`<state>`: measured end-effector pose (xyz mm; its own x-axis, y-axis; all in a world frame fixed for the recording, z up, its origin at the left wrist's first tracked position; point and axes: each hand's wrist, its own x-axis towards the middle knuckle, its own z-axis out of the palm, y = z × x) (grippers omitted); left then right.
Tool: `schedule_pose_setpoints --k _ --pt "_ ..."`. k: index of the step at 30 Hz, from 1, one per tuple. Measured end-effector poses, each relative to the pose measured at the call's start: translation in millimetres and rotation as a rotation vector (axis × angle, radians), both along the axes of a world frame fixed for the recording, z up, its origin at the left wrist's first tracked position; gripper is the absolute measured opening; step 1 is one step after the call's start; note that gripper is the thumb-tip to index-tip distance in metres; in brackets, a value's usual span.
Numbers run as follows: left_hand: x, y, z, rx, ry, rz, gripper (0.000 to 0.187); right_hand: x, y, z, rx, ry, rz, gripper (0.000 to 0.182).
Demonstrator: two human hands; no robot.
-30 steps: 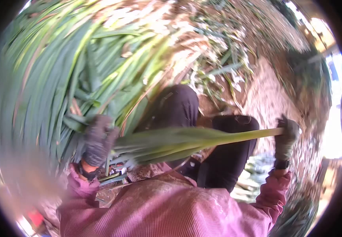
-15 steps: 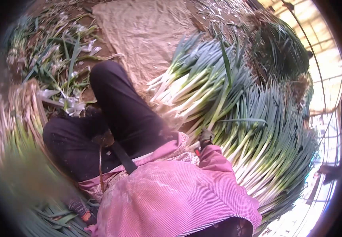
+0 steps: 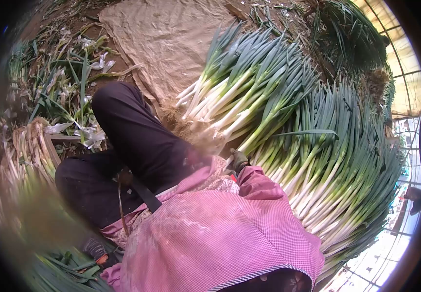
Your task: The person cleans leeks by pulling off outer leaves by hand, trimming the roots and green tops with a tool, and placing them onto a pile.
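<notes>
At about four o'clock from the lap, the gloved right hand (image 3: 240,159) reaches into the white stalks of the big leek pile (image 3: 307,160), touching them; its grip cannot be told. Down at seven o'clock the gloved left hand (image 3: 95,247) rests among loose green leaves (image 3: 69,270), fingers hidden. At twelve o'clock lies a brown sack (image 3: 171,44) on the ground.
</notes>
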<state>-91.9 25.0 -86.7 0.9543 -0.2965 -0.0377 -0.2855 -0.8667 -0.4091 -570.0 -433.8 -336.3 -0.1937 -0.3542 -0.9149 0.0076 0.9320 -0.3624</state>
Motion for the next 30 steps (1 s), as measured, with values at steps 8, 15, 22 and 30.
schedule_pose_setpoints --k 8,15,22,30 --pt "9.2 5.4 7.0 0.093 -0.001 -0.069 0.056 -62.9 8.1 34.0 -0.135 -0.148 -0.100 0.013" --pt "11.8 13.5 23.9 0.219 0.042 -0.089 0.062 142.3 -31.5 281.8 -0.948 -0.273 0.416 0.013" --pt "5.7 38.3 -2.8 0.134 -0.048 -0.216 0.072 452.9 66.4 370.7 -1.029 -0.638 1.522 0.025" --pt "-8.2 46.7 -24.5 -0.001 -0.157 -0.169 0.062 577.9 49.7 261.3 -0.991 -0.239 2.455 0.049"
